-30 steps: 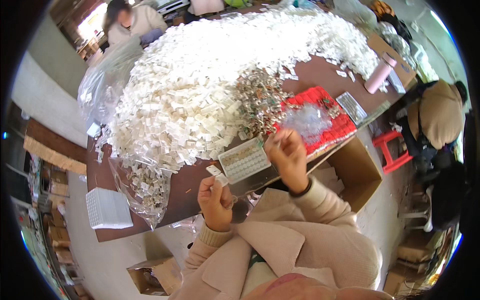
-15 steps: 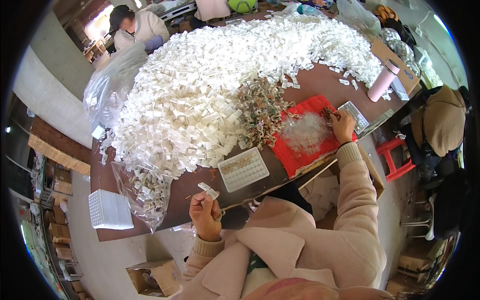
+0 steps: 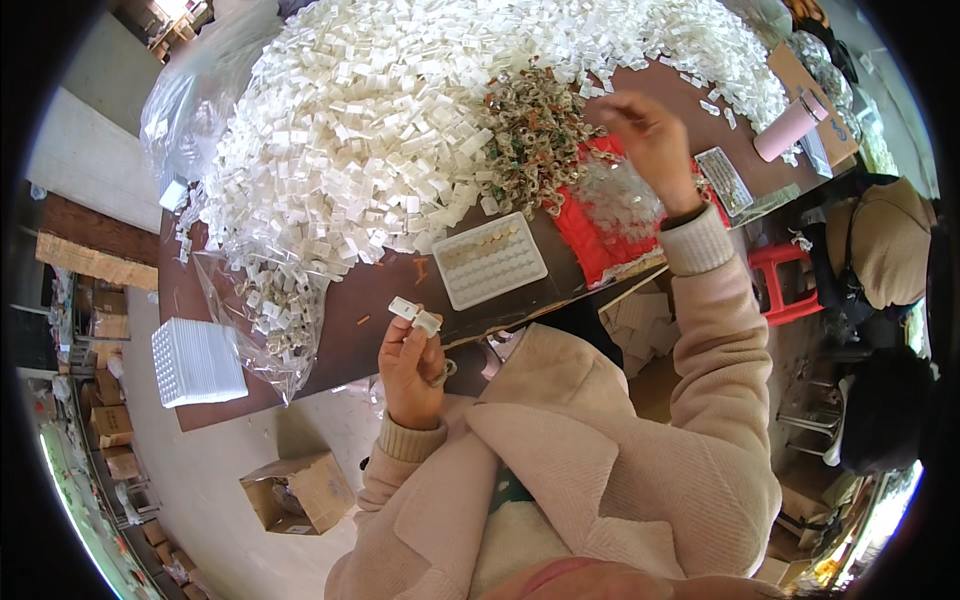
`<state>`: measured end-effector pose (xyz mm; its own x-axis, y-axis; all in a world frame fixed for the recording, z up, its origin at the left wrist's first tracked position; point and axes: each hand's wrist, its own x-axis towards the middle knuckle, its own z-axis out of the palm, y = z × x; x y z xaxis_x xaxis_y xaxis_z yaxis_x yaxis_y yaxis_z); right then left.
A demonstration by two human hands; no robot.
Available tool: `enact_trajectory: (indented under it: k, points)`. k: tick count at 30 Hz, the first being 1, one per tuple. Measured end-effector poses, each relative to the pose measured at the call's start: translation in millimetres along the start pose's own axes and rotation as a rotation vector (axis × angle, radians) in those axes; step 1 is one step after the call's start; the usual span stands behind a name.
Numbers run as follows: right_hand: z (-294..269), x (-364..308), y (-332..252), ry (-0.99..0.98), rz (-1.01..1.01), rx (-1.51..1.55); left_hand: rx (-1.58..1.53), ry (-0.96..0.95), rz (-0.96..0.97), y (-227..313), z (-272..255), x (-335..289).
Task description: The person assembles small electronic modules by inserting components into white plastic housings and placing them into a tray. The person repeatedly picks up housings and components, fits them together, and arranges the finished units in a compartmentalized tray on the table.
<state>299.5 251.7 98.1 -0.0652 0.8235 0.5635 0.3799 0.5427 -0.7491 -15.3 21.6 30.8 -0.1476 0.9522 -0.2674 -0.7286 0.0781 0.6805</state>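
Observation:
My left hand (image 3: 412, 375) is closed, thumb and fingers pinching small white plastic pieces (image 3: 416, 315) just off the table's front edge. A small ring-like item (image 3: 446, 373) shows at the side of that hand. My right hand (image 3: 655, 140) hangs over the far edge of a red cloth (image 3: 590, 235), its fingers smeared by motion, so what they hold is unclear. Beneath it on the cloth lies a heap of clear little pieces (image 3: 615, 195). Left of the cloth sits a tangled pile of small ring-like metallic items (image 3: 530, 145). A white compartment tray (image 3: 485, 292) with a few tan pieces lies between my hands.
A large heap of white plastic pieces (image 3: 350, 140) covers much of the brown table (image 3: 345, 350). A clear bag of pieces (image 3: 280, 320) and stacked white trays (image 3: 197, 362) lie at left. To the right are a filled tray (image 3: 724, 182), pink bottle (image 3: 790, 127) and red stool (image 3: 785, 283).
My right hand has lifted from the clear pieces and swung up and left toward the ring pile. My left hand keeps its white pieces. The view has tilted down.

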Motion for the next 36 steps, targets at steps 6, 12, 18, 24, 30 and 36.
enact_trajectory:
  k: [6,12,18,24,30,36]
  points:
    - [65,-21,5,-0.267,0.153,-0.33,-0.031,0.001,-0.031,0,-11,-3]
    - [94,-30,16,-0.174,0.248,-0.388,-0.002,-0.047,-0.079,2,-9,0]
    - [96,-17,10,-0.075,0.254,-0.058,0.021,-0.032,-0.065,3,-8,2]
    - [95,14,-6,0.048,0.319,0.357,0.041,-0.088,-0.085,3,-12,2]
    - [83,29,-14,0.044,0.267,0.563,0.02,-0.053,-0.083,5,-10,0]
    - [77,16,-38,0.007,0.274,0.743,0.03,-0.052,-0.063,8,-1,1]
